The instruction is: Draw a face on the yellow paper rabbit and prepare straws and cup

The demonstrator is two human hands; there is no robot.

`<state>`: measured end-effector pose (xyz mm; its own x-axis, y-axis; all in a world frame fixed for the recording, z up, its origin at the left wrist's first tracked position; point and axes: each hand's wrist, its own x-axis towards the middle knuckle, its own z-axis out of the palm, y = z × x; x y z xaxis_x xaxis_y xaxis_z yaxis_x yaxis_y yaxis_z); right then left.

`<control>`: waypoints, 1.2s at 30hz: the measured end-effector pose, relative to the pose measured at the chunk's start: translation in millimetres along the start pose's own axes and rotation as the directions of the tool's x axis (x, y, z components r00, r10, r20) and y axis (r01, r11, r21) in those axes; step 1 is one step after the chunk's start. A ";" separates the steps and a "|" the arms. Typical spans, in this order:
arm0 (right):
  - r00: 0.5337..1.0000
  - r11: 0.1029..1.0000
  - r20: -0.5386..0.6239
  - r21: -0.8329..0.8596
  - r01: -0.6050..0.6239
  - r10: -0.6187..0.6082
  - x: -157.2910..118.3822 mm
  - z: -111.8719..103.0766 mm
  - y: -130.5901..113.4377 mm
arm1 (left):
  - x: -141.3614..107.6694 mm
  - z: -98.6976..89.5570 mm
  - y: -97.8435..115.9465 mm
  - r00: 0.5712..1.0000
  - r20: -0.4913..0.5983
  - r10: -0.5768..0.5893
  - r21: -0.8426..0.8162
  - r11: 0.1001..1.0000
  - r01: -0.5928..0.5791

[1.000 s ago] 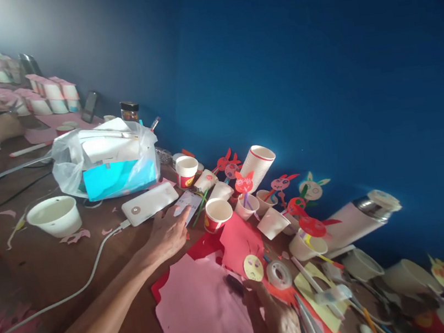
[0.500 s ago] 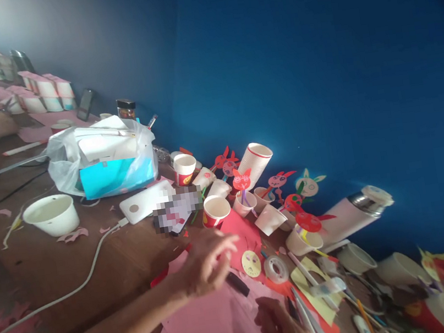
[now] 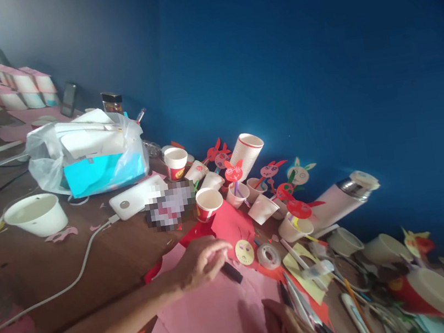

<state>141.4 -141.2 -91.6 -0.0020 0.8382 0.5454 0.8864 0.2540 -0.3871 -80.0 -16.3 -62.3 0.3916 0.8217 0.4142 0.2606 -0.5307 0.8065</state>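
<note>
On my feed, the marker (image 3: 233,273) lies on the pink paper (image 3: 206,322), beside the left hand (image 3: 204,262). Its fingers are half-curled; the right hand's (image 3: 291,327) bend loosely. Whether either grips, I cannot tell. Marker: cylindrical, probably light, rigid; grasp mid-barrel. Pink paper: thin, likely creases; hold edges.

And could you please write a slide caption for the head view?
Left hand over pink paper near a yellow paper face, right hand beside scissors.

From head height, the table (image 3: 115,266) is viewed forward and down at close range, the blue wall (image 3: 293,55) faced beyond.
</note>
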 end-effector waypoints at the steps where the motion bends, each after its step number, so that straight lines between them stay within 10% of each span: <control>1: 1.000 1.000 0.009 -0.007 -0.003 0.003 1.1 -3.7 1.6 | 2.8 -5.5 -0.1 0.997 0.001 -0.081 -0.048 0.996 0.081; 16: 0.979 0.968 0.108 -0.200 -0.151 0.175 10.9 -25.3 16.6 | 15.6 -23.3 15.0 0.953 -0.060 -0.297 -0.133 0.949 0.287; 36: 0.968 0.980 0.251 -0.191 0.057 -0.008 -1.9 -9.6 -13.0 | 17.0 -24.5 0.6 0.947 -0.095 -0.308 -0.235 0.931 0.280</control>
<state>134.3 -150.7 -80.4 -0.1251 0.9306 0.3439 0.9569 0.2047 -0.2059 -94.8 2.4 -44.4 0.2064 0.9611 0.1835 0.1451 -0.2155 0.9657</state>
